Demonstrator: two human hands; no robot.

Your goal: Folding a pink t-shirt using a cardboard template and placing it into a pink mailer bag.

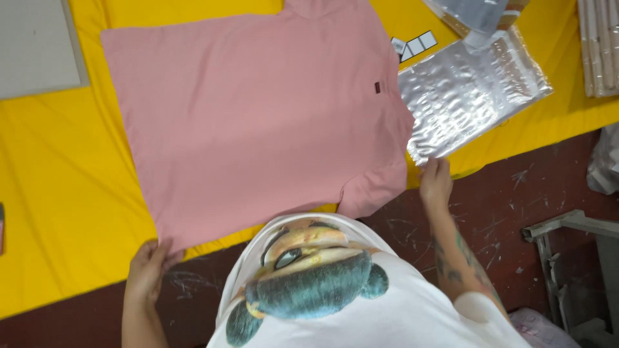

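Head view: the shirt point(258, 122) lay flat and unfolded on the yellow table point(58, 193). Its near corner was pinched by the left hand point(149, 267); the right hand point(436, 182), fingers loose, touched the bag point(471, 96). Bagging remained undone.

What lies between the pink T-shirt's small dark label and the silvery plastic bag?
In the head view, only more pink T-shirt fabric runs from the label to the shirt's edge, which meets the silvery plastic bag; nothing else lies between.
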